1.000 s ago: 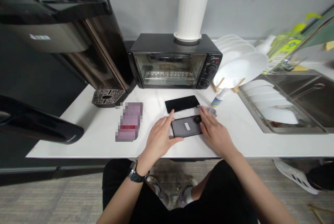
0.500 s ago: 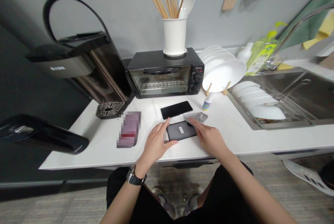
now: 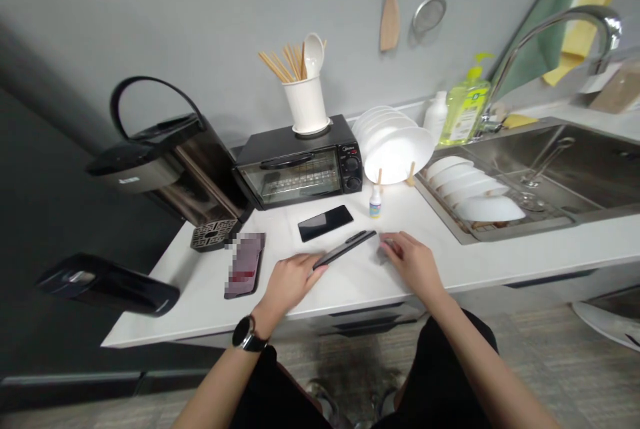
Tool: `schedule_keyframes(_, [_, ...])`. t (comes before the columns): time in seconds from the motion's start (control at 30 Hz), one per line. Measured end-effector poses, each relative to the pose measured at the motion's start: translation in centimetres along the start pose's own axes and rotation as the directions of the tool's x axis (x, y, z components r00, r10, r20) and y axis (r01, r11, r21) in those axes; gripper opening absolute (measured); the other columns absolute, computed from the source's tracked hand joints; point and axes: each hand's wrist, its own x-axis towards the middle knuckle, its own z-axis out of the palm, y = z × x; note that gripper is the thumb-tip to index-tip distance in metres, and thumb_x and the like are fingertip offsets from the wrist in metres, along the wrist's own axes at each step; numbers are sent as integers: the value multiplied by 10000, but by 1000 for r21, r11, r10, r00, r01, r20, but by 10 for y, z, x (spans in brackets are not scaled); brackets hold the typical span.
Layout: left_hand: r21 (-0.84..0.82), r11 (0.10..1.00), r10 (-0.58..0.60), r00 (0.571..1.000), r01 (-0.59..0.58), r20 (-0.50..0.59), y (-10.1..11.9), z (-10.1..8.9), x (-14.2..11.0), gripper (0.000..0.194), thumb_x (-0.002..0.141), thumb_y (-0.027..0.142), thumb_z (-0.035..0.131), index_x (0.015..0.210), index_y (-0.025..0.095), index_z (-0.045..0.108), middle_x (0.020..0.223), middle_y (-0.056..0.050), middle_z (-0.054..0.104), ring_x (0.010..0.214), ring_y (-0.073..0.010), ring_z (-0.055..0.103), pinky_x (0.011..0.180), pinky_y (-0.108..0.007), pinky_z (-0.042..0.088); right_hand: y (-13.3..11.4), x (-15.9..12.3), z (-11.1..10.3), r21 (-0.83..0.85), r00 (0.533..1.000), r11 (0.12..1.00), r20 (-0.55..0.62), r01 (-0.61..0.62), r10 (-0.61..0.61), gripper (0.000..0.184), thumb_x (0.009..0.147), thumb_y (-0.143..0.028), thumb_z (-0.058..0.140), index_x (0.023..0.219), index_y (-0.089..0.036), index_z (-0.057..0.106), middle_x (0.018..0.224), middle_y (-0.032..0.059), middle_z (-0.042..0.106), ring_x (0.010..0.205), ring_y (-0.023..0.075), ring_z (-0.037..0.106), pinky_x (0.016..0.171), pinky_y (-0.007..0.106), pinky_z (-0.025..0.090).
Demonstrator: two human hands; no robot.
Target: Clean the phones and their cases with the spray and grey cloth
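Observation:
My left hand point(image 3: 289, 280) pinches the near end of a dark grey phone point(image 3: 345, 248) and holds it tilted up on its edge above the white counter point(image 3: 350, 279). To the right, my right hand point(image 3: 411, 261) rests on the counter with its fingers closed over a small grey cloth point(image 3: 384, 251). A second black phone point(image 3: 325, 223) lies flat just behind them. A small white dropper bottle point(image 3: 375, 202) stands behind the cloth.
A blurred dark red phone point(image 3: 245, 263) lies at the left. Behind stand a water dispenser point(image 3: 165, 162), a black toaster oven point(image 3: 300, 165) with a utensil holder point(image 3: 305, 102), and white plates in a rack point(image 3: 397, 149). A sink point(image 3: 550, 165) is at the right.
The grey phone, flat on the counter before, is now lifted and tilted on edge by my left hand. My right hand has slid off it to the right. The camera view has pulled back.

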Motion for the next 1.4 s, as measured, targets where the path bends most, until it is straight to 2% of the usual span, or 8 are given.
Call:
schedule_keyframes(0.13, [-61, 994, -90, 994, 87, -54, -6, -8, 22, 405, 1093, 442, 435, 1026, 215, 764, 941, -47, 799, 854, -222, 753, 783, -313, 555, -13, -1, 6, 193, 998, 980, 35, 39, -47, 333, 1043, -427, 517, 1196, -227, 734, 867, 33, 719, 678, 178, 641, 680, 296, 498])
schedule_keyframes(0.27, [-117, 986, -138, 972, 117, -189, -29, -6, 51, 377, 1101, 353, 392, 1201, 236, 737, 1199, -58, 758, 1076, -221, 716, 948, -346, 547, -24, -1, 12, 21, 967, 991, 215, 133, -134, 396, 1042, -372, 520, 1403, -264, 644, 1120, 65, 746, 834, 210, 721, 744, 316, 531])
schedule_keyframes(0.5, [-214, 975, -67, 998, 64, -7, -74, 23, 68, 537, 965, 415, 663, 1457, 208, 606, 1576, -120, 537, 1437, -286, 534, 1228, -434, 412, -29, -1, 11, -147, 955, 979, 283, 140, -94, 233, 1046, -343, 541, 1186, -266, 711, 1122, 42, 776, 871, 214, 748, 703, 285, 489])
schedule_keyframes(0.8, [-68, 994, -91, 991, 85, -93, -53, 19, 33, 430, 965, 326, 649, 1367, 176, 672, 1461, -154, 646, 1210, -306, 714, 1053, -409, 555, -19, -7, 12, -99, 969, 991, 239, 89, -63, 282, 1035, -459, 540, 1104, -250, 717, 694, -19, 643, 607, 170, 606, 616, 268, 389])
schedule_keyframes(0.93, [-28, 969, -248, 960, 246, -131, -47, 8, 24, 334, 1023, 252, 504, 1302, 176, 672, 932, -122, 806, 830, -297, 782, 787, -374, 577, -22, -5, 12, -98, 963, 991, 259, 97, -68, 328, 1025, -502, 537, 1097, -240, 720, 634, -35, 562, 570, 162, 558, 603, 267, 367])
schedule_keyframes(1.03, [-192, 940, -320, 924, 283, -209, -49, 1, 8, 285, 1025, 265, 501, 1237, 179, 671, 827, -82, 771, 729, -248, 742, 703, -304, 515, -34, 7, 20, -100, 956, 991, 287, 92, -60, 314, 1017, -486, 536, 1097, -247, 722, 646, -23, 588, 577, 170, 557, 604, 273, 348])
schedule_keyframes(1.17, [-592, 760, -455, 870, 269, -189, -45, -6, -25, 256, 1022, 365, 511, 1118, 190, 671, 832, -21, 730, 663, -159, 663, 636, -236, 463, -51, 37, 45, -30, 961, 997, 272, 67, -56, 289, 990, -461, 550, 1066, -256, 739, 693, 10, 656, 596, 185, 554, 612, 287, 323])
schedule_keyframes(1.4, [-924, 294, -259, 951, 246, 171, -25, 11, -36, 447, 960, 569, 582, 1117, 157, 660, 956, -48, 715, 845, -186, 668, 751, -289, 583, -49, 58, 47, 203, 981, 977, 190, -71, 31, 730, 1056, -663, 162, 1022, -172, 700, 710, 33, 616, 621, 179, 547, 606, 278, 393])
